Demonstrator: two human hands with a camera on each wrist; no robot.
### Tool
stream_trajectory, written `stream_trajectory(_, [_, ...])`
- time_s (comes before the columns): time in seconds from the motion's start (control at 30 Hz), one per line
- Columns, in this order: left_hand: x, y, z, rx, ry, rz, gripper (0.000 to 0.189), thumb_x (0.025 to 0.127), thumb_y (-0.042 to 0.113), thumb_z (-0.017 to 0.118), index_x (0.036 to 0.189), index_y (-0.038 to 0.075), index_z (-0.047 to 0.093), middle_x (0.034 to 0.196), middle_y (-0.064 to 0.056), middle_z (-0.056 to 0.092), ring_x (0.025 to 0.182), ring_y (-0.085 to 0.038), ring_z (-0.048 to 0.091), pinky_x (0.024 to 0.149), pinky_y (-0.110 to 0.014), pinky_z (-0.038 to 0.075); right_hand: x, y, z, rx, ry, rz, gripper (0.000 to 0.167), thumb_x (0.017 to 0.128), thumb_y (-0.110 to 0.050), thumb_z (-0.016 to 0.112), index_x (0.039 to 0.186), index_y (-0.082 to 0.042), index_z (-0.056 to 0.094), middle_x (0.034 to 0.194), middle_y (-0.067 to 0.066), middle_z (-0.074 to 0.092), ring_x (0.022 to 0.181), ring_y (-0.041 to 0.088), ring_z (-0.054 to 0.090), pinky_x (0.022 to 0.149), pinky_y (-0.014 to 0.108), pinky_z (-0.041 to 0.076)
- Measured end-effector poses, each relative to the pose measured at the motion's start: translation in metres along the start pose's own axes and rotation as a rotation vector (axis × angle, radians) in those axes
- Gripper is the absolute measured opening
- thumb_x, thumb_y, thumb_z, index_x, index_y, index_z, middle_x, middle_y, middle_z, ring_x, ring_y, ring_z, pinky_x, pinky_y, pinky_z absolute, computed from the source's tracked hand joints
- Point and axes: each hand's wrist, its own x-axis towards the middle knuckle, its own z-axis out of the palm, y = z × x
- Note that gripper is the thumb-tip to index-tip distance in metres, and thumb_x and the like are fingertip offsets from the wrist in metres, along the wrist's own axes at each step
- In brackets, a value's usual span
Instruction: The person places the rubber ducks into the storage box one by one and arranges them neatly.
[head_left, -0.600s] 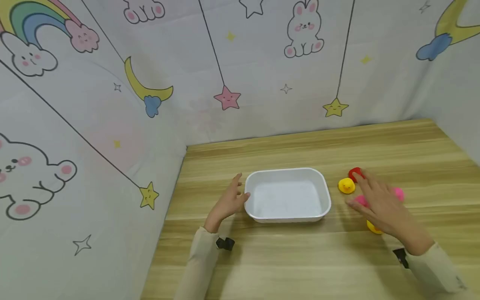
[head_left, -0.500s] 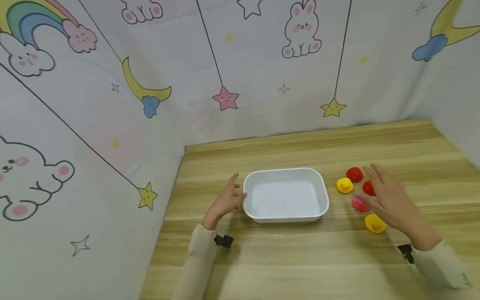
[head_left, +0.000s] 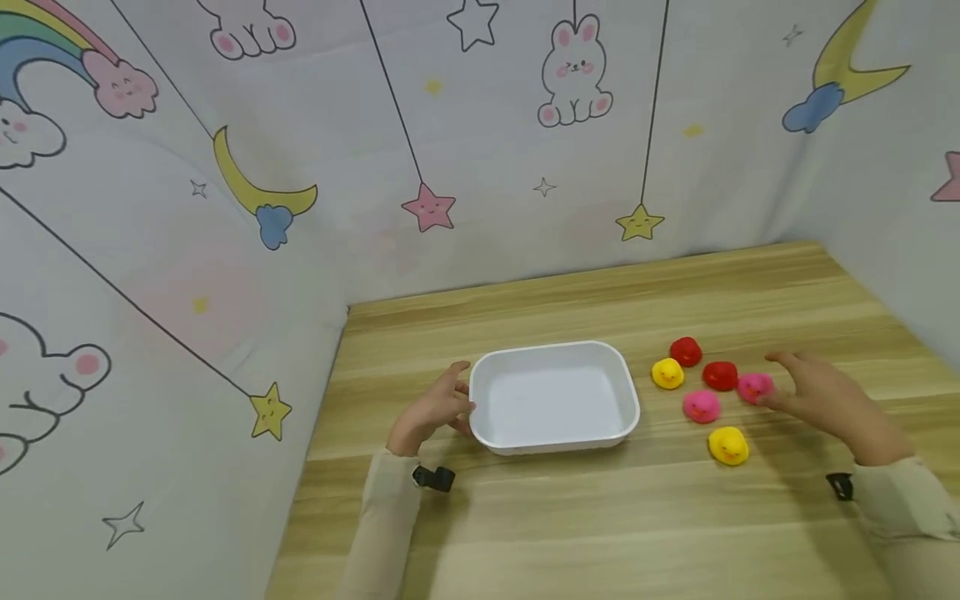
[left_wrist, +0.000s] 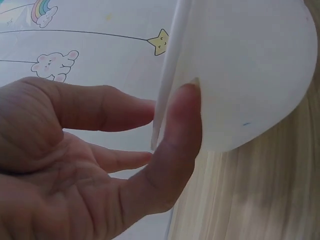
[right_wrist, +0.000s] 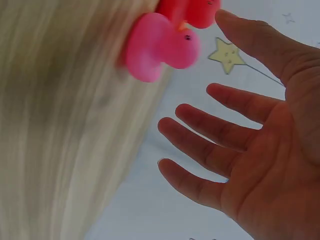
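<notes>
My left hand (head_left: 429,413) pinches the left rim of a white plastic tray (head_left: 555,396). In the left wrist view, the thumb lies over the inner side of the tray wall (left_wrist: 240,70) and the fingers are outside it. To the right, my right hand (head_left: 836,406) hovers with fingers spread and nothing in its grasp. Its thumb is near a pink rubber duck (head_left: 752,387), which overlaps the thumb tip in the head view. Left of that duck sit a red duck (head_left: 720,376) and another pink duck (head_left: 701,406).
Around them on the wooden table (head_left: 585,517) are a second red duck (head_left: 686,351), a small yellow duck (head_left: 667,373) and a larger yellow duck (head_left: 729,446) nearer the front. A white cloth (head_left: 495,233) printed with cartoon figures stands behind and at both sides.
My right hand has moved right, off the ducks it was covering, so all of them show. The left hand stays at the tray's left rim. The head view has shifted slightly right.
</notes>
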Motion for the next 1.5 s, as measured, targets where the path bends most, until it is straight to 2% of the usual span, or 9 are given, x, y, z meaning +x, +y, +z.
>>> stream_trajectory(0.2, [-0.006, 0.0, -0.002, 0.009, 0.006, 0.007, 0.083, 0.081, -0.016, 0.052, 0.156, -0.006, 0.018, 0.127, -0.038, 0.044, 0.091, -0.043, 0.064, 0.061, -0.042, 0.064, 0.015, 0.001, 0.01, 0.024, -0.043, 0.018, 0.071, 0.091, -0.036, 0.073, 0.125, 0.022, 0.051, 0.122, 0.046, 0.052, 0.11, 0.06, 0.052, 0.092, 0.071, 0.046])
stream_trajectory(0.27, [-0.005, 0.0, -0.002, 0.003, 0.003, 0.011, 0.083, 0.079, -0.015, 0.051, 0.156, -0.006, 0.019, 0.128, -0.038, 0.044, 0.092, -0.043, 0.064, 0.062, -0.042, 0.065, 0.017, 0.002, 0.011, 0.03, -0.039, 0.016, 0.067, 0.093, -0.034, 0.071, 0.122, 0.023, 0.052, 0.119, 0.045, 0.055, 0.108, 0.06, 0.053, 0.093, 0.07, 0.046])
stream_trajectory(0.33, [-0.005, 0.001, -0.001, -0.005, -0.005, 0.018, 0.083, 0.078, -0.015, 0.051, 0.155, -0.007, 0.02, 0.128, -0.038, 0.044, 0.093, -0.044, 0.064, 0.062, -0.044, 0.065, 0.019, 0.004, 0.012, 0.03, -0.034, 0.01, 0.062, 0.093, -0.031, 0.071, 0.118, 0.023, 0.054, 0.113, 0.042, 0.058, 0.104, 0.057, 0.056, 0.09, 0.069, 0.047])
stream_trajectory(0.47, [-0.004, 0.004, 0.001, -0.025, -0.015, 0.016, 0.083, 0.078, -0.015, 0.051, 0.155, -0.008, 0.021, 0.128, -0.038, 0.044, 0.091, -0.043, 0.064, 0.064, -0.044, 0.065, 0.021, 0.008, 0.015, 0.031, -0.009, -0.013, 0.049, 0.092, -0.026, 0.072, 0.108, 0.019, 0.059, 0.093, 0.028, 0.065, 0.086, 0.045, 0.061, 0.079, 0.062, 0.052])
stream_trajectory(0.73, [0.0, 0.001, 0.003, -0.029, -0.035, 0.03, 0.081, 0.077, -0.015, 0.052, 0.153, -0.007, 0.026, 0.125, -0.036, 0.046, 0.086, -0.038, 0.065, 0.061, -0.041, 0.065, 0.01, 0.005, 0.009, 0.042, 0.059, 0.031, 0.056, 0.091, -0.023, 0.073, 0.119, 0.021, 0.053, 0.1, 0.038, 0.062, 0.089, 0.051, 0.061, 0.077, 0.064, 0.053])
stream_trajectory(0.93, [0.0, 0.002, 0.004, -0.024, -0.031, 0.014, 0.078, 0.078, -0.017, 0.051, 0.153, -0.006, 0.03, 0.126, -0.036, 0.045, 0.092, -0.043, 0.064, 0.063, -0.044, 0.065, 0.012, -0.016, -0.006, 0.038, 0.13, -0.005, 0.056, 0.09, -0.019, 0.074, 0.123, 0.021, 0.052, 0.102, 0.036, 0.063, 0.089, 0.049, 0.062, 0.073, 0.064, 0.054])
stream_trajectory(1.1, [0.0, 0.0, 0.002, -0.019, -0.036, 0.021, 0.077, 0.078, -0.017, 0.05, 0.152, -0.008, 0.029, 0.126, -0.037, 0.044, 0.093, -0.044, 0.063, 0.064, -0.046, 0.065, 0.023, -0.042, -0.015, 0.07, 0.104, -0.013, 0.059, 0.093, -0.021, 0.072, 0.129, 0.021, 0.05, 0.112, 0.039, 0.061, 0.096, 0.05, 0.06, 0.078, 0.065, 0.053])
stream_trajectory(1.33, [-0.001, 0.0, 0.001, -0.017, -0.02, 0.016, 0.078, 0.077, -0.018, 0.05, 0.152, -0.008, 0.028, 0.127, -0.038, 0.045, 0.094, -0.045, 0.064, 0.066, -0.048, 0.064, 0.042, -0.078, -0.02, 0.066, 0.065, -0.038, 0.059, 0.092, -0.022, 0.074, 0.129, 0.019, 0.052, 0.115, 0.037, 0.062, 0.099, 0.048, 0.061, 0.08, 0.063, 0.055])
stream_trajectory(1.5, [-0.002, 0.001, 0.001, -0.002, -0.011, 0.012, 0.078, 0.078, -0.018, 0.05, 0.152, -0.008, 0.029, 0.127, -0.038, 0.046, 0.095, -0.046, 0.064, 0.066, -0.047, 0.065, 0.05, -0.101, -0.019, 0.093, 0.006, -0.042, 0.061, 0.092, -0.026, 0.074, 0.131, 0.017, 0.052, 0.116, 0.034, 0.062, 0.1, 0.045, 0.061, 0.083, 0.061, 0.055])
